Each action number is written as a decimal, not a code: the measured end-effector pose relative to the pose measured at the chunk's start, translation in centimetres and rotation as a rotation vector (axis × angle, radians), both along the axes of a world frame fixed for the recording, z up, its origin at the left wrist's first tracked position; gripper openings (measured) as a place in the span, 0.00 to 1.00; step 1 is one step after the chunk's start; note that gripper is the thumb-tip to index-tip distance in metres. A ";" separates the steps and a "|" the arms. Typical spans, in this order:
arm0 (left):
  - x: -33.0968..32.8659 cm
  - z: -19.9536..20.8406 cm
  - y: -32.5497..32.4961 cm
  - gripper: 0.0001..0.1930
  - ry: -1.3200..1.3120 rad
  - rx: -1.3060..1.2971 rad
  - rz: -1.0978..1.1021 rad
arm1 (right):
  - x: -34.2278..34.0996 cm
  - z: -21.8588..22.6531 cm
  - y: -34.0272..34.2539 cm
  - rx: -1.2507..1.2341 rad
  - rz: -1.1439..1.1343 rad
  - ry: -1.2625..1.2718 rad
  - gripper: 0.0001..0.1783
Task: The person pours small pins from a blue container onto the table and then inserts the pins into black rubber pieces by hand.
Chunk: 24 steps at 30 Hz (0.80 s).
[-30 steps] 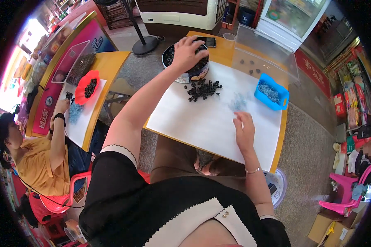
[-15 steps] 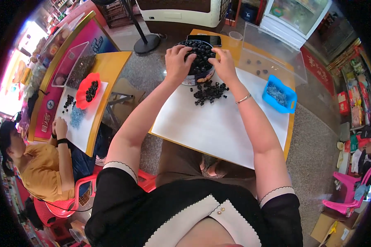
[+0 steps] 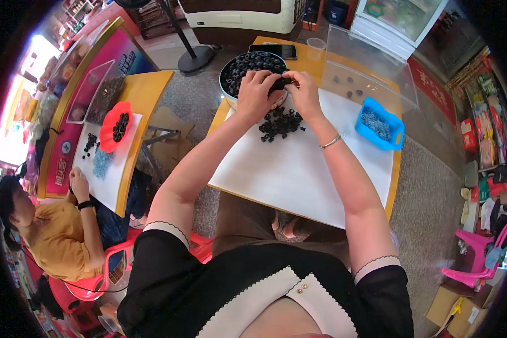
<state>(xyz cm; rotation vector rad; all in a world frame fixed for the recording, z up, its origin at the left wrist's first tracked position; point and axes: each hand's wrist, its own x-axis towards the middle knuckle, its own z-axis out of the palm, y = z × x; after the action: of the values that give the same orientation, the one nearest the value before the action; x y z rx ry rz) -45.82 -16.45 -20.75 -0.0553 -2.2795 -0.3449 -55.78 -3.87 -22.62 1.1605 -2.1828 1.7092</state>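
A round tin [image 3: 224, 92] full of small black ring-like parts [image 3: 248, 66] stands at the far side of my table. Over its near right rim my left hand [image 3: 256, 96] and my right hand [image 3: 304, 97] meet, fingers curled in. Between them they hold some small black parts [image 3: 280, 84], partly hidden by the fingers. Just below, a loose pile of small black parts [image 3: 281, 125] lies on the white sheet [image 3: 298, 174]. To the right sits a blue plastic basket [image 3: 365, 133] holding small pale-blue pieces [image 3: 376, 124].
A clear plastic bin [image 3: 372, 73] stands at the table's far right, with several dark pieces near it. Behind the tin lie a phone [image 3: 281, 52] and a clear cup [image 3: 315, 44]. At left, a co-worker [image 3: 62, 231] sits by another table with a red dish [image 3: 108, 135].
My hands have come together at the tin's near right rim, now closed on some black parts. More of the tin's contents shows, and the tin sits slightly farther left.
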 end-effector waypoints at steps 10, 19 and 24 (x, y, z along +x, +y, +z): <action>-0.6 -0.5 0.4 0.15 -0.043 -0.010 -0.147 | 0.7 -2.2 1.0 -0.152 0.113 -0.488 0.15; 0.1 -0.8 1.5 0.15 -0.018 -0.102 -0.246 | 2.1 -2.9 3.9 -0.006 -0.031 -0.391 0.15; 0.8 -2.1 2.4 0.16 -0.075 -0.100 -0.345 | 3.0 -3.6 6.1 0.164 -0.141 -0.019 0.13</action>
<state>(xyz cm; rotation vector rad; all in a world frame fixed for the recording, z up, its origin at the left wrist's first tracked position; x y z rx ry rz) -44.99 -14.02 -22.87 -0.4990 -2.3582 -0.4160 -52.80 2.20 -26.27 1.0000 -2.3920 1.5161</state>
